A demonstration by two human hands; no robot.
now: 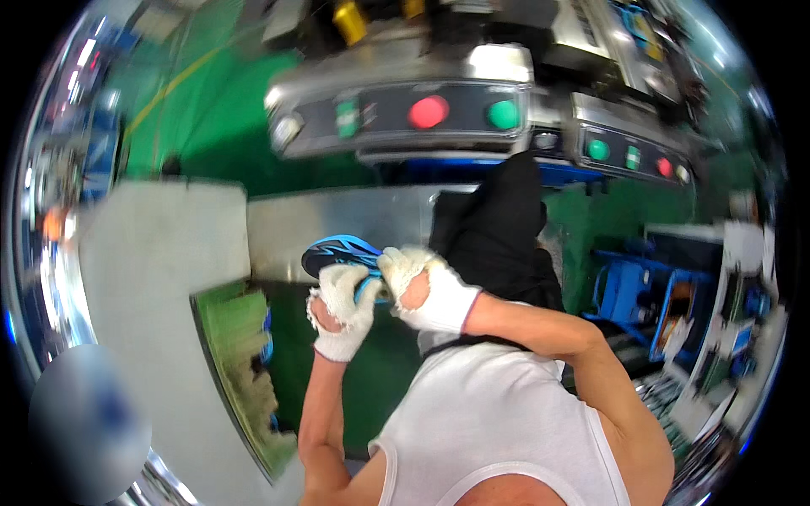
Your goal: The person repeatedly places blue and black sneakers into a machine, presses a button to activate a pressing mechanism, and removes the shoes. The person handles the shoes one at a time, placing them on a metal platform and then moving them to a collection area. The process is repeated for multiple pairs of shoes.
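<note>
The blue and black shoe-shaped piece (331,251) is on the person's side of the control panel (386,118), well apart from it, and both hands hold it. The left hand (342,305) is curled closely round its near part, and the right hand (424,287) grips its right end; the fingertips under the piece are hidden. The likeliest trouble is a slip: the white gloves (450,305) are ragged, with holes on their backs, and loose knit might slide on a smooth surface or snag. If the two hands pull unevenly, the piece could twist or bend. Should it slip free, it could miss the metal plate (337,218), just on the person's side of the control panel, and drop to the green floor (375,384), nearer the person than that panel. A second hazard is the red button (429,111) and green button (504,115) set in the control panel: an arm reaching over might press one by accident. Frayed glove threads could also catch on the yellow machine part (350,24) beyond the control panel; blur there hides whether anything is running
</note>
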